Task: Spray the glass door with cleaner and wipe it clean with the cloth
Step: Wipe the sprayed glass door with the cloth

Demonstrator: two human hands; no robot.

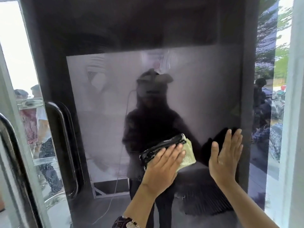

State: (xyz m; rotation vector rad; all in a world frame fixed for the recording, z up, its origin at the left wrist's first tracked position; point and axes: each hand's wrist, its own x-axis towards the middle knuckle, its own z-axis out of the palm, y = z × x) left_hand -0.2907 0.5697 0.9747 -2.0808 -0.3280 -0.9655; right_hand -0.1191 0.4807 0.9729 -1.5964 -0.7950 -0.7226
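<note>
Now cloth (185, 155) under left hand (162, 168) against glass door (189, 89).

We are seeing the large tinted glass door panel (181, 99) lying open and unobstructed above and to the left of both hands, giving wide room for a hand to sweep across it. Low on the pane, the left hand (162, 168) is pressing flat on the pale yellow-green cloth (188, 153) while the right hand (226, 157) is lying flat on the glass just beside it, so the two are crowding the lower right area. At the left, the curved black door handle (63, 145) is standing out from the glass, and the dark frame edge (246, 79) is bounding the pane at the right.
</note>
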